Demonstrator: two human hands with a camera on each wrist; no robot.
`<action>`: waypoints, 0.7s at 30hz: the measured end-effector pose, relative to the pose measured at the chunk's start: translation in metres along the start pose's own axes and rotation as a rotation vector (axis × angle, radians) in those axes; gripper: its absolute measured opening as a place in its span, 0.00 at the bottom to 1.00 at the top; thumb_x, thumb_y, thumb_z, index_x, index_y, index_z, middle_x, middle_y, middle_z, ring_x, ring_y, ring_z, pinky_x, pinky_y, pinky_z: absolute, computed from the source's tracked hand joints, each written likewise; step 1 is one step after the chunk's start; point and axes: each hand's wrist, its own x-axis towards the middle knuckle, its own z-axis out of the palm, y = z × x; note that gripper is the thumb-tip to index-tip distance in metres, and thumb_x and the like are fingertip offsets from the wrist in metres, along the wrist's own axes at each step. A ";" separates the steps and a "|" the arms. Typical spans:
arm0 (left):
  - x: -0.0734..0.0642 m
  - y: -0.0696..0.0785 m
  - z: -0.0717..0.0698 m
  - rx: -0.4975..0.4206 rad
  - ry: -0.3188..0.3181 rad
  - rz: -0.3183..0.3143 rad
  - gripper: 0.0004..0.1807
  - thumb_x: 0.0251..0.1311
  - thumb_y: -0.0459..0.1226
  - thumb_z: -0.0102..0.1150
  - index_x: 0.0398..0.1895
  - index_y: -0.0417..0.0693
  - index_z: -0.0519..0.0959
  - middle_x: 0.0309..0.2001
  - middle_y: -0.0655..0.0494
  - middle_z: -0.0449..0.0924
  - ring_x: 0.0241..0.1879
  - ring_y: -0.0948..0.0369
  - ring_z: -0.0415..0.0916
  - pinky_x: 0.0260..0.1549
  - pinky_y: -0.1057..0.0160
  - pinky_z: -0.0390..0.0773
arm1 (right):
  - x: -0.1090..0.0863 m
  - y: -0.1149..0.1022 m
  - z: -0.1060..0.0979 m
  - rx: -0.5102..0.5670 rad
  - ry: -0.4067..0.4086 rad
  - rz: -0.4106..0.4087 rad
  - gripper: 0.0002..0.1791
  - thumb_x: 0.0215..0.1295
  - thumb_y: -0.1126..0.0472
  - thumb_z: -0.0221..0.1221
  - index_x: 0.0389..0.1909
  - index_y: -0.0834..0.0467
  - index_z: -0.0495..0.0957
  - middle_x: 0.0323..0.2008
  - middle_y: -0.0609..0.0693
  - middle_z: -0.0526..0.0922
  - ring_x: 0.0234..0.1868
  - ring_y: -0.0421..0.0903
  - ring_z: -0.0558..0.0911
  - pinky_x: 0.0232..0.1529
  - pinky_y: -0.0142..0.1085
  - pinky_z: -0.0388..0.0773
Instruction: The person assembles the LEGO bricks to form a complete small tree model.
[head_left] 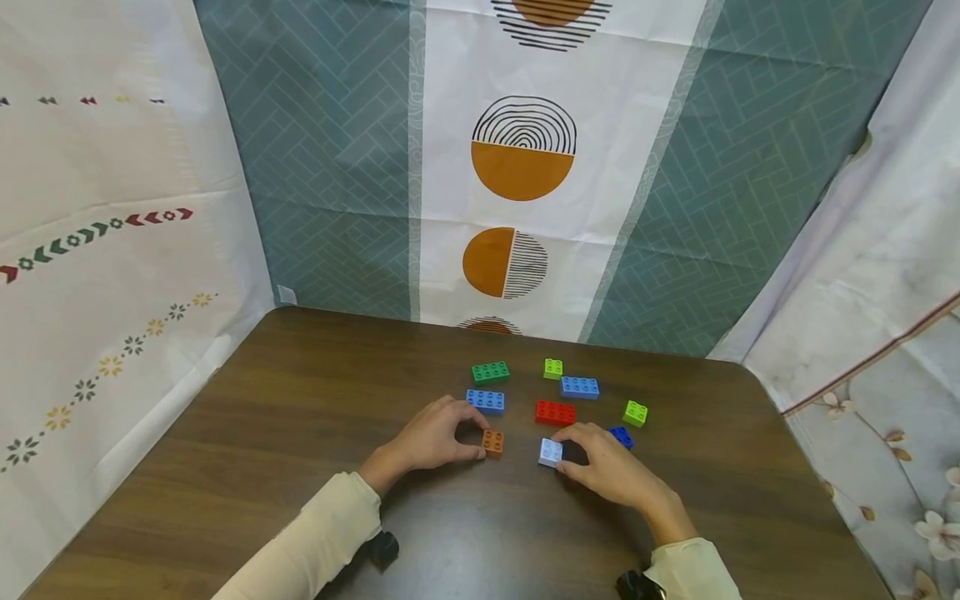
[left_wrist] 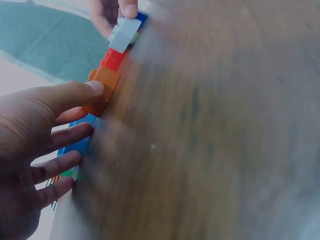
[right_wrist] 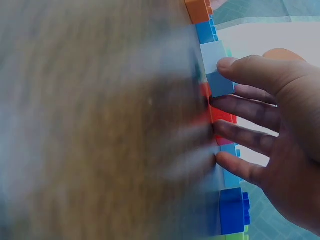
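My left hand pinches an orange toy brick between thumb and forefinger, the other fingers spread behind it in the left wrist view. A light blue brick is pinched by my right hand, its thumb on the near side face. Both bricks are low over the brown table, studs up, with a gap between them. Just behind the orange brick lies a blue brick. The red brick sits beyond the light blue one, and a dark blue brick is partly hidden behind my right hand.
Farther back on the table are a green brick, a lime brick and another blue brick. A second lime brick lies to the right. Patterned cloth hangs beyond the table's far edge.
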 end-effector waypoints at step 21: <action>0.001 0.004 0.005 0.047 0.039 0.019 0.18 0.55 0.51 0.76 0.48 0.61 0.86 0.51 0.64 0.87 0.51 0.60 0.75 0.56 0.51 0.76 | 0.022 -0.027 0.001 0.069 0.032 -0.036 0.22 0.67 0.57 0.67 0.61 0.53 0.80 0.60 0.48 0.84 0.64 0.53 0.81 0.65 0.56 0.78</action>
